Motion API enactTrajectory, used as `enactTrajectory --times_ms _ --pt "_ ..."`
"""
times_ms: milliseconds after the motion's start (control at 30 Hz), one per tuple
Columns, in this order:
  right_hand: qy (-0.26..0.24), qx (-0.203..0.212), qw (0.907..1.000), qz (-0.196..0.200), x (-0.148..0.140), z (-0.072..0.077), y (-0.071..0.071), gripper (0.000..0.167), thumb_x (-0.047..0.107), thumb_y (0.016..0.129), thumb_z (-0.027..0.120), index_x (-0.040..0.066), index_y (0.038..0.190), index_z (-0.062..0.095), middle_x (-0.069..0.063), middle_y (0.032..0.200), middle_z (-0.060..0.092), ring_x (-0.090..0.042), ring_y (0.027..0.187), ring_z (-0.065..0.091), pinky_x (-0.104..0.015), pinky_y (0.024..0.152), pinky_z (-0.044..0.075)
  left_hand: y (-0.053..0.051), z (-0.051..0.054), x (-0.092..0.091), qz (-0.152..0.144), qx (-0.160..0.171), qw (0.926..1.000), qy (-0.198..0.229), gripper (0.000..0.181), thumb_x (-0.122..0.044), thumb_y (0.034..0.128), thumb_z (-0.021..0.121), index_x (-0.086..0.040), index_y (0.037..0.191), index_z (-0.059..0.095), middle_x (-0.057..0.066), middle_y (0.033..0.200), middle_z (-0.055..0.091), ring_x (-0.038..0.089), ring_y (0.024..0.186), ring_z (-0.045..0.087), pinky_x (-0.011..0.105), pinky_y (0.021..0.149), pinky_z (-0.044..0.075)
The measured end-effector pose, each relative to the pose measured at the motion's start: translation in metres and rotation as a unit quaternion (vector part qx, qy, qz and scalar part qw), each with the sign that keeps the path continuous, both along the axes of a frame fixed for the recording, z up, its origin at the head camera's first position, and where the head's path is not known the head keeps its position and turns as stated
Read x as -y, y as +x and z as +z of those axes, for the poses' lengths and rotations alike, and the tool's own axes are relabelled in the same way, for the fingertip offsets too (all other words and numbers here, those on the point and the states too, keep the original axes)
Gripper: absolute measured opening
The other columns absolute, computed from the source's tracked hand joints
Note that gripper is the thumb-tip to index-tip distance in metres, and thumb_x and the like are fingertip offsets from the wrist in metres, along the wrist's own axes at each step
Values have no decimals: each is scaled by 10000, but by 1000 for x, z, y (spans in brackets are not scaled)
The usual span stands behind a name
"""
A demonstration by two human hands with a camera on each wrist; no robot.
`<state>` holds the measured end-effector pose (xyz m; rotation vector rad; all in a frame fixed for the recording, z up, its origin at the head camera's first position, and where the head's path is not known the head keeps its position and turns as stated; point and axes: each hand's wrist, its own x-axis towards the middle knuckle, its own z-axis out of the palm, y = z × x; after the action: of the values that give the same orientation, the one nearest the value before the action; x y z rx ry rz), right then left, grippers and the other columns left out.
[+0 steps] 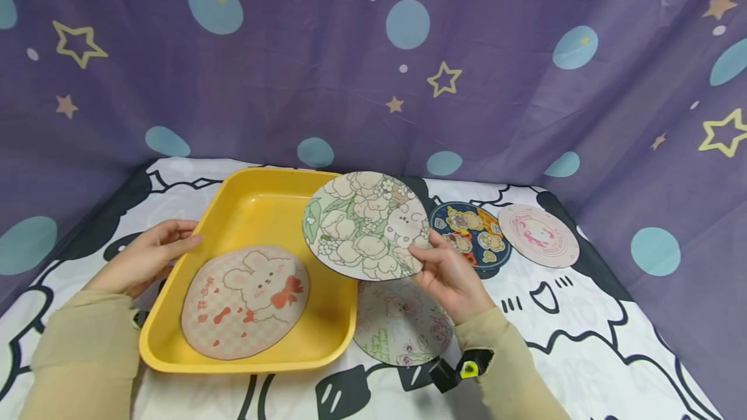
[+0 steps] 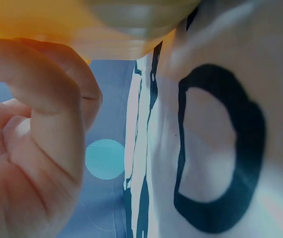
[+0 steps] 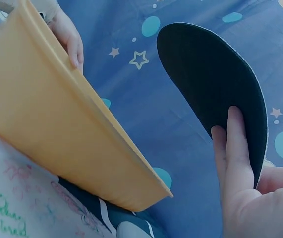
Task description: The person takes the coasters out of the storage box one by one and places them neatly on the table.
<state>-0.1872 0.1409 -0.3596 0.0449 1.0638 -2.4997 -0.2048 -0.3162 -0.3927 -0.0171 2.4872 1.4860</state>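
Between thumb and fingers, my right hand [image 1: 452,274] pinches the right edge of a round mouse pad [image 1: 364,225] with a green floral rabbit print. This pad is raised over the right side of a yellow plastic tray [image 1: 248,368]; its plain black underside [image 3: 210,74] faces the right wrist camera. My left hand [image 1: 154,255] grips the tray's left rim, the thumb on top; curled fingers [image 2: 57,94] show against its outside in the left wrist view. Inside the tray lies a pink checked bear mouse pad [image 1: 245,303].
A pale floral pad [image 1: 403,326] lies right of the tray, partly covered by the raised pad. Farther right are a dark blue pad [image 1: 471,235] and a pink-and-white one [image 1: 539,236]. A white printed cloth [image 1: 589,316] covers the table; a purple curtain [image 1: 496,115] hangs behind.
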Motion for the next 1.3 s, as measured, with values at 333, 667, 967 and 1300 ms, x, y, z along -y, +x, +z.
enactTrajectory --times_ms 333,667,967,1300 --pt "-66 -76 9999 7 -18 -4 5 619 -132 992 307 156 1524 174 -69 1218 618 -183 1096 661 -336 907 564 0 -1 -1 9 -39 10000 26 751 -444 1033 470 84 1497 204 244 1378 422 1 924 598 280 795 579" --pt "76 -147 9999 50 -37 -2 11 562 -121 1001 320 144 1491 246 -65 1227 626 -197 1074 676 -321 870 576 1 1 -2 71 127 9999 -23 800 -496 1015 477 62 1513 193 251 1423 390 31 948 598 292 810 579" --pt "220 -175 9996 -19 -50 4 22 700 -134 988 356 162 1581 131 -63 1234 623 -198 1061 684 -308 864 577 1 0 -2 82 109 9999 -60 793 -489 1020 471 68 1512 192 255 1421 393 27 952 592 298 813 580" --pt "218 -232 9995 72 -68 -1 36 702 -143 973 383 152 1551 113 -76 1237 638 -197 1098 673 -318 905 560 1 1 -2 101 34 9999 55 778 -466 1026 473 73 1511 193 250 1418 392 -20 927 594 297 811 584"
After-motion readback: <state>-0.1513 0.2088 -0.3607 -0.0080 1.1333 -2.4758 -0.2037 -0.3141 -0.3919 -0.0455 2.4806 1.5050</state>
